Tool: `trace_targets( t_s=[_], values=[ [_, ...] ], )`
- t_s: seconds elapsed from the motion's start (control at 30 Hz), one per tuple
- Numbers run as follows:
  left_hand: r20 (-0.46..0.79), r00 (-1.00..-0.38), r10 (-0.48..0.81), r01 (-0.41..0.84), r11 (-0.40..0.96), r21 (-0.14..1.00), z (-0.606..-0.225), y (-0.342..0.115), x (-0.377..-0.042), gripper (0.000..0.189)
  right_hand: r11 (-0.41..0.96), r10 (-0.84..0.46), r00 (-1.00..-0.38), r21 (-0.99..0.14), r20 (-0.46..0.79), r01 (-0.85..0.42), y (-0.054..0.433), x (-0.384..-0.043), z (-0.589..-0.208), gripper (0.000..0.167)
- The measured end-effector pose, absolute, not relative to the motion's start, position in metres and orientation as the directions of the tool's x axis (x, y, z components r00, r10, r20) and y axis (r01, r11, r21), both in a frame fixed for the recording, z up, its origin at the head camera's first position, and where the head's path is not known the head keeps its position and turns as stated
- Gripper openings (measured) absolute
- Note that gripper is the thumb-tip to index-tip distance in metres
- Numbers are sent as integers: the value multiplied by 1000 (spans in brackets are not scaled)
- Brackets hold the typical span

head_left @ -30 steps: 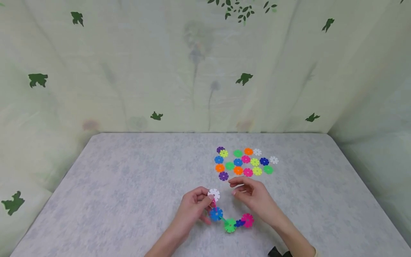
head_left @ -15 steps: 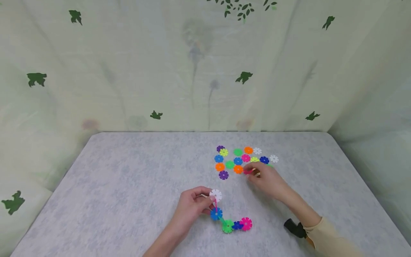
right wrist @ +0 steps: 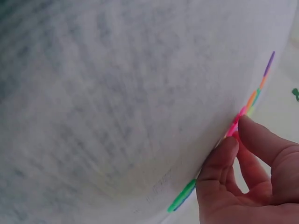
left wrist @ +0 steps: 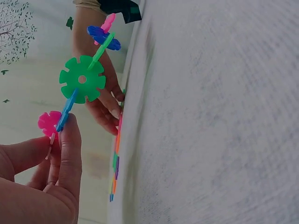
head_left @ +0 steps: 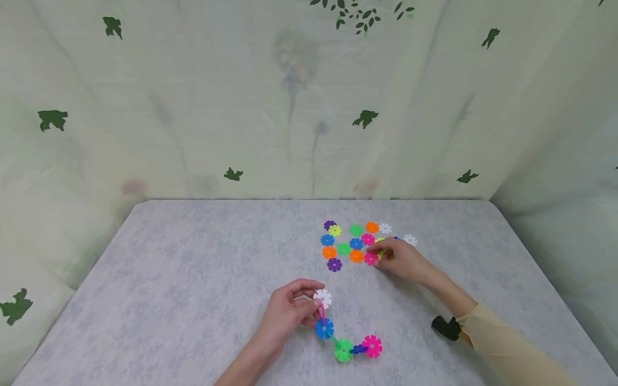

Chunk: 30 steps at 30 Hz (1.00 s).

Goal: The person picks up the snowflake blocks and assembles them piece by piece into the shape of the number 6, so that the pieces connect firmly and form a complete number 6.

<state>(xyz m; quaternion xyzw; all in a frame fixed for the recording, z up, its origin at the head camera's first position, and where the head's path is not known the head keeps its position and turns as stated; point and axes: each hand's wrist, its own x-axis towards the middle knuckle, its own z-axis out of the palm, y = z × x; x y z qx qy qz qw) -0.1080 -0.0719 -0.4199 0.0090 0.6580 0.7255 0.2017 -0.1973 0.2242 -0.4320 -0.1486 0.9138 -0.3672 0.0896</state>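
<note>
My left hand point(head_left: 287, 311) pinches a white notched interlocking disc point(head_left: 322, 298), the top end of a linked chain. Below it, the chain runs through pink, blue point(head_left: 324, 328), green point(head_left: 343, 350) and dark blue discs to a pink disc point(head_left: 372, 346). In the left wrist view the white disc is edge-on between thumb and fingers, and a green disc point(left wrist: 70, 77) faces the camera. My right hand point(head_left: 403, 260) is down among the loose discs, fingers curled over yellow ones beside a pink disc point(head_left: 370, 259). Whether it grips one I cannot tell.
Several loose discs lie flat on the grey table point(head_left: 193, 279), among them orange point(head_left: 356, 256), purple point(head_left: 334, 265) and white point(head_left: 410, 239) ones. A pale curtain point(head_left: 193, 107) with leaf prints rises behind the table. A black strap piece point(head_left: 445, 328) sits at the right wrist.
My right hand has reached forward and right from beside the chain into the loose discs, shifting lately from the pink disc toward the yellow ones. The left hand stays put; the chain hangs slightly lower.
</note>
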Motion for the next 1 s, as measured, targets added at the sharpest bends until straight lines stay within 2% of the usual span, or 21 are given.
trace_targets(
  t_s=[0.2, 0.47, 1.0],
  values=[
    [-290, -909, 299, -313, -33, 949, -418, -70, -110, 33, 697, -362, -931, -679, -54, -231, 224, -201, -431, 25],
    [-284, -912, 295, -304, -20, 953, -419, -70, -109, 31, 745, -282, -959, -638, -36, -195, 214, -189, -427, 18],
    [-296, -920, 257, -302, 19, 953, -416, -70, -109, 32, 517, -167, -986, -851, 4, -91, 191, -132, -398, 24]
  ],
)
